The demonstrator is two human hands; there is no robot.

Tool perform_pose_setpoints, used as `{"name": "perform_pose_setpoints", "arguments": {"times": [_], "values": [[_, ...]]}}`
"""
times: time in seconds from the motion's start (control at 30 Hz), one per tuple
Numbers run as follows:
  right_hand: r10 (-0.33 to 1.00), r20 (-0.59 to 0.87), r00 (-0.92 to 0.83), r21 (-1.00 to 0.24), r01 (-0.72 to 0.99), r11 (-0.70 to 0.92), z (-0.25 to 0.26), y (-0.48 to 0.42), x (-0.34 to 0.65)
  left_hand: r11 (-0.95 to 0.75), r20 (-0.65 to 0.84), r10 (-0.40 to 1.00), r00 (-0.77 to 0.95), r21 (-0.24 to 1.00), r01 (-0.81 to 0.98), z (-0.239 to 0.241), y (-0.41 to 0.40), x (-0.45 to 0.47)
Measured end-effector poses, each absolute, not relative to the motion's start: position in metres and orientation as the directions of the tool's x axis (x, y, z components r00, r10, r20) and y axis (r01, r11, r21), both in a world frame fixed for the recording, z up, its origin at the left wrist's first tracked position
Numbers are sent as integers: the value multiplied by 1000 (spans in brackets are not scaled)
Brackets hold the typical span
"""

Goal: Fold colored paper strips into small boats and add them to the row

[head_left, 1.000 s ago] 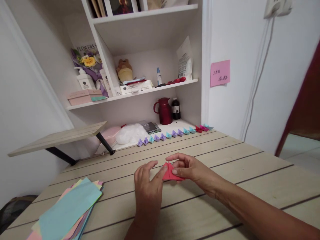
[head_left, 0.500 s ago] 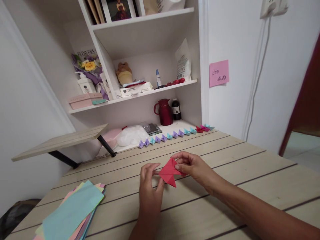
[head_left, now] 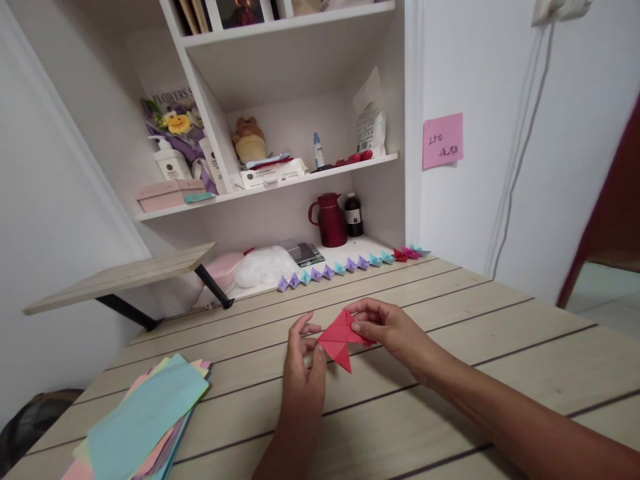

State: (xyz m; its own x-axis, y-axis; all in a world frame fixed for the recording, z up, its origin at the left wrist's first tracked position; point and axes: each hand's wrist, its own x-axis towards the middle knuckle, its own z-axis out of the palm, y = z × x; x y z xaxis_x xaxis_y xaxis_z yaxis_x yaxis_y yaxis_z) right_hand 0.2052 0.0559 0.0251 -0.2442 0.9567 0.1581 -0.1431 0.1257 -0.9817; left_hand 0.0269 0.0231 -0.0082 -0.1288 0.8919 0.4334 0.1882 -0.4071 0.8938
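A piece of red origami paper (head_left: 337, 338), folded into pointed flaps, is held just above the wooden table. My right hand (head_left: 377, 323) pinches its upper right part, thumb on top and fingers behind. My left hand (head_left: 303, 360) is at its left corner, with the thumb and a fingertip closed about that point and the index finger raised away. One red flap points down toward me between the hands. The underside of the paper and the fingertips behind it are hidden.
A stack of coloured paper sheets (head_left: 145, 420) lies at the left of the table (head_left: 400, 427). Small folded paper pieces (head_left: 329, 272) line the back edge. Behind them are white fluff (head_left: 265, 267), a red jug (head_left: 331, 221) and a dark bottle (head_left: 353, 217). A raised wooden stand (head_left: 125, 273) is at left.
The left index finger has lifted and the left hand has shifted slightly right. The right hand keeps its pinch on the red paper. The view has tilted slightly downward.
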Motion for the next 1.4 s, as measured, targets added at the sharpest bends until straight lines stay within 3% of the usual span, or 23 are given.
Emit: {"name": "perform_pose_setpoints", "arguments": {"times": [0.17,0.37,0.5,0.6,0.77,1.0,1.17,1.23,1.3,1.4], "values": [[954,165,-252,-980,-151,130,26,55,205,-378,381,925,-6,919,110,-8,22,27],[957,161,-241,-985,-106,139,27,55,207,-507,536,844,18,787,351,-6,23,27],[955,164,-248,-986,-59,154,28,54,208,-509,550,835,31,750,423,2,21,27],[945,173,-277,-985,-47,166,25,55,207,-426,481,876,-43,813,398,4,20,28],[912,190,-363,-982,-53,184,15,56,204,-291,312,946,-90,937,194,0,21,31],[851,301,-430,-886,204,417,13,50,201,-250,257,966,-1,941,228,-1,21,33],[853,290,-434,-885,218,411,15,49,201,-176,171,984,40,967,187,0,21,31],[864,282,-417,-913,161,375,18,47,200,-111,108,993,44,990,89,1,20,30],[883,263,-388,-947,72,313,22,44,199,-34,36,999,15,991,-129,3,18,30],[918,201,-341,-979,-43,199,26,41,198,53,-75,997,-28,877,-477,6,15,30]]}}
